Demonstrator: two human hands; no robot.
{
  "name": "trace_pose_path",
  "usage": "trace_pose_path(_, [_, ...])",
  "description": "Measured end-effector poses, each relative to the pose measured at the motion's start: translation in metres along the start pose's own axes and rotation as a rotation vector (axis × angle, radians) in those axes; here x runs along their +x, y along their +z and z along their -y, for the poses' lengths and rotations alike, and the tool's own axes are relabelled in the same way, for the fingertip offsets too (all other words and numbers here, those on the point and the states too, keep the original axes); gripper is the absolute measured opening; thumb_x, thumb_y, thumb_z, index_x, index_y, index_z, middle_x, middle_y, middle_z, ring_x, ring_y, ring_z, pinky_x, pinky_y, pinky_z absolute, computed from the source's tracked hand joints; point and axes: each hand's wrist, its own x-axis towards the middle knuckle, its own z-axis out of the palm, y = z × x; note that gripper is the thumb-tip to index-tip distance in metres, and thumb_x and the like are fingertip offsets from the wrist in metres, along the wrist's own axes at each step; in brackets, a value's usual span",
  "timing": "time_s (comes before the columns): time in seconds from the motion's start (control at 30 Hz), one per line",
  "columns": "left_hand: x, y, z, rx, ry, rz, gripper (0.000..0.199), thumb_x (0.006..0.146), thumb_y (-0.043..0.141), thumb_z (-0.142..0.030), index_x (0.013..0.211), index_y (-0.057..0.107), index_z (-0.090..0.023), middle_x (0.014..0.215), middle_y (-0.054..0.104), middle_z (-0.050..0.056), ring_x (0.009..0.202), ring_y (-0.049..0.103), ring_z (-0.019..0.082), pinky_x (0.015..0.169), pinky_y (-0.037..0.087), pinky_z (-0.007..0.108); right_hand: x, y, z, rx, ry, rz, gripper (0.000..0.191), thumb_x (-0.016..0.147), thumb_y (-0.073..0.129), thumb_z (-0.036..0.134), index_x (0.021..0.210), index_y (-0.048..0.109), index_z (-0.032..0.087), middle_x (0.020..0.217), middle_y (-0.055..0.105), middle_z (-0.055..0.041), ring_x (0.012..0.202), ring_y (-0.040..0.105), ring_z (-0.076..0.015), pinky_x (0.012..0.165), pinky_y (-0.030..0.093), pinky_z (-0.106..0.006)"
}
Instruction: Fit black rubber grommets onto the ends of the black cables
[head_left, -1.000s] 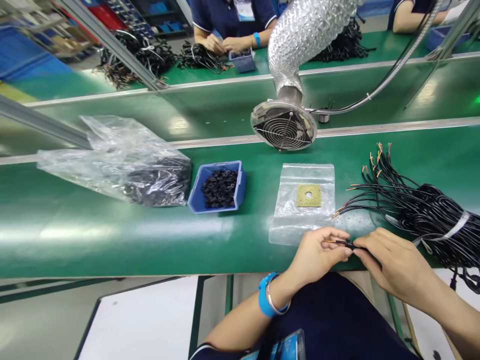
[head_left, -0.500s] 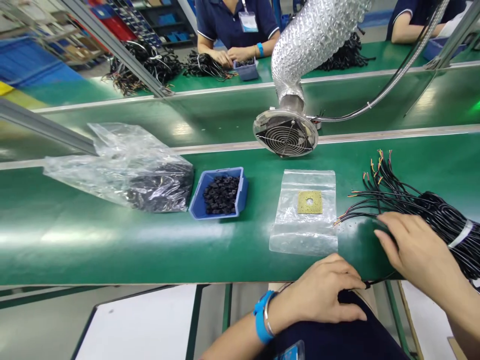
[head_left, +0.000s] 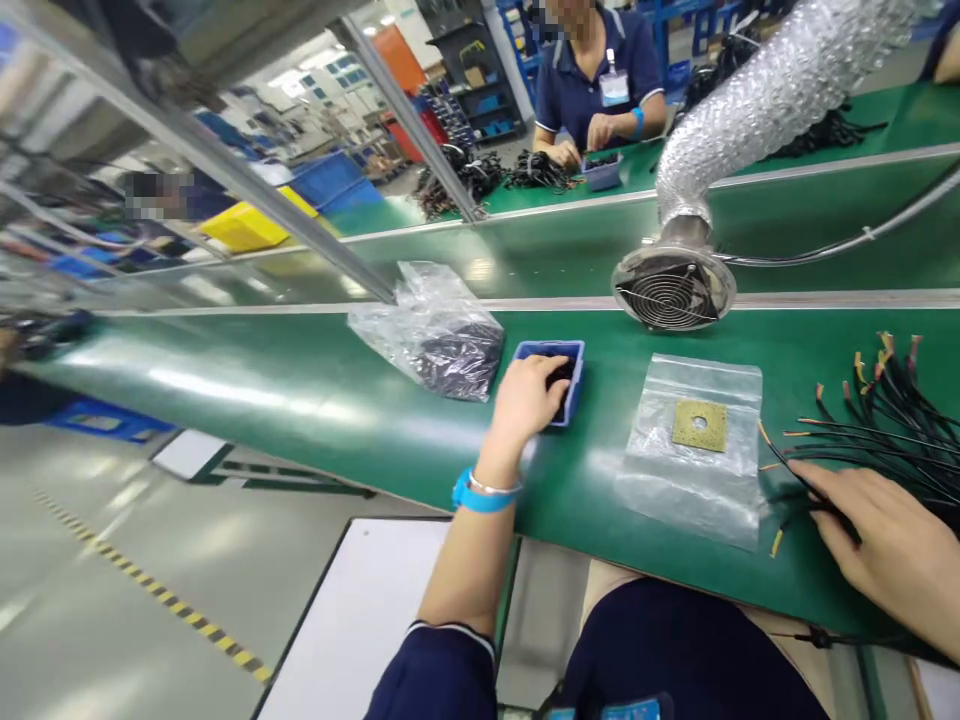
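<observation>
My left hand (head_left: 527, 395) reaches into the blue bin (head_left: 577, 400) of small black parts (head_left: 559, 372). Its fingers are bent down among the parts, and whether they pinch one is hidden. At the right, my right hand (head_left: 874, 510) is closed on a black cable with bare coloured ends (head_left: 796, 470), beside the bundle of black cables (head_left: 907, 430). Between the hands, a yellow square sponge (head_left: 700, 425) with a hole lies on a clear plastic bag (head_left: 694, 510).
Left of the bin lies a clear bag of black parts (head_left: 457, 355). A round fan (head_left: 671, 290) on a silver duct (head_left: 750, 100) hangs over the bench's back. A person (head_left: 600, 90) works across the bench.
My left hand has gone from the bench's front edge to the blue bin. My right hand has taken hold of a cable. The view has turned left.
</observation>
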Motion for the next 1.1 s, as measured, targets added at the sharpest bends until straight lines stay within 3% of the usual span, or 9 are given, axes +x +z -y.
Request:
trace_pose_path(0.2, [0.019,0.012,0.014,0.197,0.089,0.099,0.023,0.086,0.056,-0.019,0.095,0.076,-0.013,0.097,0.070,0.013,0.096,0.062,0.030,0.094,0.048,0.044,0.020,-0.009,0.015,0.021,0.071,-0.176,0.033,0.093,0.058,0.021,0.125,0.057,0.011,0.086,0.064,-0.0056,0.080,0.057,-0.0184,0.081,0.048,-0.033])
trace_pose_path(0.33, [0.017,0.011,0.014,0.186,0.124,0.106,0.024,0.082,0.056,-0.017,0.096,0.075,-0.011,0.100,0.069,0.015,0.099,0.061,0.031,0.095,0.048,0.044,0.019,-0.010,0.025,0.101,-0.011,-0.157,0.025,0.093,0.060,0.019,0.117,0.061,0.013,0.086,0.064,-0.0034,0.077,0.059,-0.0145,0.077,0.047,-0.029])
trace_pose_path(0.5, [0.012,0.000,0.006,0.052,0.043,-0.120,0.017,0.085,0.052,-0.020,0.080,0.067,-0.015,0.090,0.068,0.012,0.093,0.061,0.029,0.090,0.048,0.046,0.011,0.003,0.031,0.179,-0.024,-0.085,0.024,0.095,0.055,0.017,0.117,0.062,0.014,0.083,0.064,-0.0021,0.074,0.059,-0.0137,0.071,0.047,-0.028])
trace_pose_path(0.6, [0.003,-0.003,-0.015,-0.386,-0.104,-0.244,0.014,0.086,0.054,-0.027,0.087,0.062,-0.016,0.086,0.067,0.008,0.078,0.064,0.022,0.076,0.052,0.037,0.005,0.012,0.030,0.169,0.018,-0.087,0.022,0.096,0.053,0.019,0.114,0.064,0.015,0.082,0.065,-0.0019,0.074,0.061,-0.0138,0.071,0.048,-0.029])
trace_pose_path(0.67, [-0.005,0.003,-0.037,-0.840,-0.175,-0.127,0.021,0.084,0.061,-0.035,0.090,0.061,-0.015,0.085,0.067,0.007,0.070,0.065,0.017,0.067,0.053,0.030,0.002,0.017,0.028,0.155,0.034,-0.103,0.021,0.096,0.053,0.020,0.112,0.065,0.016,0.081,0.066,-0.0018,0.074,0.062,-0.0140,0.072,0.049,-0.029])
trace_pose_path(0.8, [-0.019,0.032,-0.087,-1.358,-0.237,0.464,0.033,0.071,0.078,-0.035,0.091,0.064,-0.012,0.079,0.069,0.007,0.071,0.068,0.016,0.071,0.055,0.027,0.000,0.020,0.025,0.181,0.031,-0.141,0.019,0.094,0.056,0.017,0.110,0.065,0.014,0.083,0.067,-0.0025,0.075,0.063,-0.0147,0.072,0.049,-0.029])
trace_pose_path(0.87, [-0.022,0.047,-0.104,-1.312,-0.200,0.573,0.029,0.071,0.076,-0.029,0.092,0.066,-0.011,0.075,0.069,0.006,0.069,0.068,0.016,0.070,0.054,0.027,0.001,0.019,0.025,0.206,0.036,-0.171,0.018,0.093,0.057,0.017,0.109,0.065,0.014,0.082,0.067,-0.0025,0.074,0.063,-0.0141,0.071,0.050,-0.028])
trace_pose_path(0.97, [-0.019,0.061,-0.117,-0.928,0.051,0.461,0.017,0.081,0.063,-0.022,0.093,0.070,-0.013,0.084,0.069,0.007,0.068,0.064,0.014,0.069,0.053,0.027,0.002,0.018,0.025,0.239,0.055,-0.209,0.017,0.094,0.056,0.017,0.107,0.066,0.014,0.080,0.066,-0.0018,0.071,0.062,-0.0127,0.069,0.050,-0.027])
trace_pose_path(1.1, [-0.014,0.065,-0.125,-0.419,0.465,0.329,0.019,0.087,0.059,-0.013,0.102,0.070,-0.017,0.100,0.073,0.006,0.090,0.064,0.020,0.089,0.051,0.035,0.003,0.019,0.025,0.250,0.069,-0.238,0.015,0.094,0.056,0.017,0.106,0.065,0.016,0.082,0.068,-0.0021,0.073,0.063,-0.0127,0.070,0.051,-0.026])
